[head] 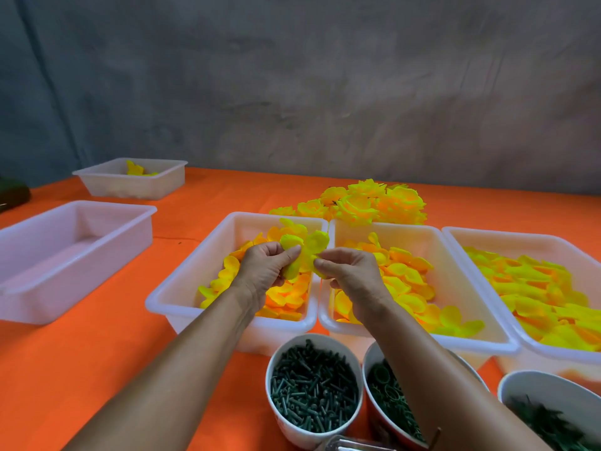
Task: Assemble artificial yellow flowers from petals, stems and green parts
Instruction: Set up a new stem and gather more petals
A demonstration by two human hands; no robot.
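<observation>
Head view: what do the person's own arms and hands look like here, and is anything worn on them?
Both forearms are bare up to the frame's lower edge: no sleeves show. The left hand and right hand carry no gloves, and no rings, watch or bracelets are visible on the wrists or on the fingers that show. No markings or tape can be seen.

Both hands met over a petal tray (182, 281); the left hand (265, 266) and right hand (349, 271) pinched one yellow petal piece (304, 252) between them; cups of green parts (313, 390) stood below the wrists.
</observation>
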